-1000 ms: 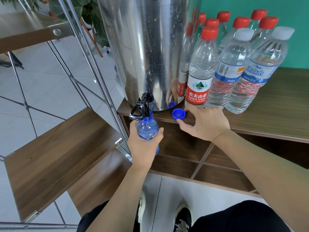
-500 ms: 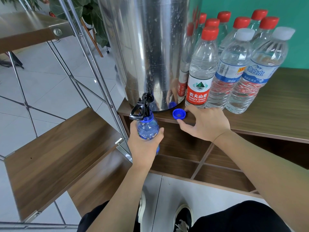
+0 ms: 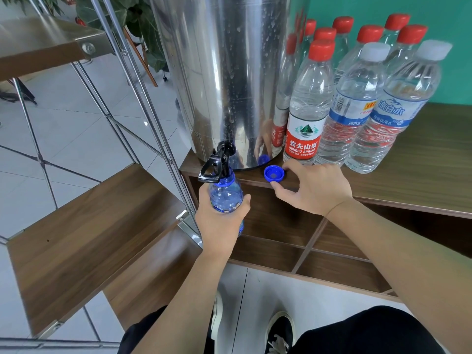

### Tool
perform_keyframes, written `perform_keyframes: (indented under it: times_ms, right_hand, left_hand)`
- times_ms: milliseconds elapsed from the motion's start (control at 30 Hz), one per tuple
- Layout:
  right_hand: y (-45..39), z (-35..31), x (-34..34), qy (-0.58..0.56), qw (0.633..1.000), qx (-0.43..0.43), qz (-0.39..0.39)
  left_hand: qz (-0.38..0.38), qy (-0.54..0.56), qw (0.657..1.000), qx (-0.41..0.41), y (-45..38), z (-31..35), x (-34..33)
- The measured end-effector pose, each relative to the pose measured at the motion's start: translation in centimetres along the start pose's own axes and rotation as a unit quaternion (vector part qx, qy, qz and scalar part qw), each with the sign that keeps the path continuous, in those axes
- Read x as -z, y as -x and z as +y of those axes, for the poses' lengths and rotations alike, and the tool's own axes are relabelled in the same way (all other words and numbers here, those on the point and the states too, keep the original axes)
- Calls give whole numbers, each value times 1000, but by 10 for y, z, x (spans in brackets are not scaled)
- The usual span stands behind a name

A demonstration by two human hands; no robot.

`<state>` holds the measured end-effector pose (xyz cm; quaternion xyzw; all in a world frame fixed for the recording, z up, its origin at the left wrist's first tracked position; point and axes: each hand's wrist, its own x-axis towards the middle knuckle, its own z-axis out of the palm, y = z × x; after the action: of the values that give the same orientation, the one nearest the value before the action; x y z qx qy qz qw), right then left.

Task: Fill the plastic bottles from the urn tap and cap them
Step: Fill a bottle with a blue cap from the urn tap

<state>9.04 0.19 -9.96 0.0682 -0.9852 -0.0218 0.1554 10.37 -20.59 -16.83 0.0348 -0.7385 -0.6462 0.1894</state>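
Note:
My left hand (image 3: 219, 221) grips a blue-tinted plastic bottle (image 3: 226, 194) and holds its open mouth right under the black tap (image 3: 218, 163) at the base of the steel urn (image 3: 222, 72). The bottle's blue cap (image 3: 273, 173) lies upside down on the wooden counter (image 3: 408, 180) beside the urn. My right hand (image 3: 314, 190) rests on the counter edge just right of the cap. Its index fingertip is at the cap's side and its thumb lies just in front, neither lifting it.
Several capped clear bottles stand right of the urn, most with red caps (image 3: 307, 103) and two with white caps (image 3: 398, 108). Open cubby shelves (image 3: 332, 251) lie under the counter. A metal-framed wooden rack (image 3: 84, 226) stands at the left.

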Motion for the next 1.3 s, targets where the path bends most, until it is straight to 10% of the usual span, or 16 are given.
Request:
perform_keyframes:
  times_ms: [1300]
  right_hand:
    - [2,-4,2,-21,999,-7,25]
  left_hand:
    - [0,-3,1000,-7,1,0,0]
